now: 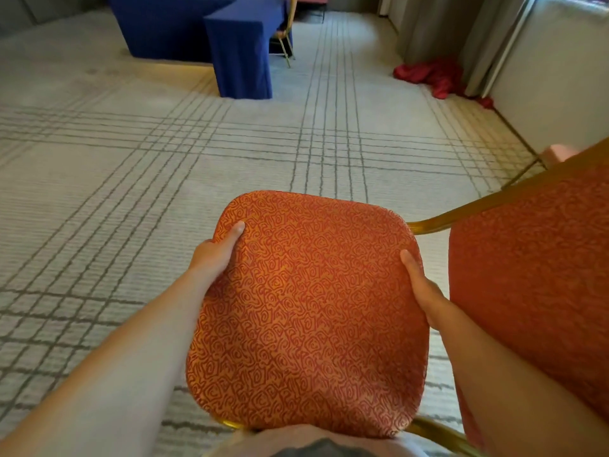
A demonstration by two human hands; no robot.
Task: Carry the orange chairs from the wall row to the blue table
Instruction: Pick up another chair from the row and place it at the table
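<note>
- Orange chair [306, 311] sits right in front of you, its patterned seat cushion filling the lower middle of the view, with a gold frame edge showing under the near rim.
- Your left hand [216, 255] clamps the cushion's left edge: the thumb lies on top of the fabric, pointing forward, and the fingers curl under the rim out of sight.
- Your right hand [423, 288] grips the right edge the same way, thumb on top, fingers wrapped below the cushion.
- Both forearms reach forward and slightly inward, bare, the left one long and nearly straight, the right one bent closer to your body.
- A second orange chair [540, 291] stands just beside your right arm, its gold frame angled across the upper right.
- Ahead, well apart across the grey lined carpet [131, 192], stands the blue-draped bench [237, 47], with another gold-legged chair [285, 37] tucked at its right side.
- A red cloth [435, 75] lies crumpled by the curtain.
</note>
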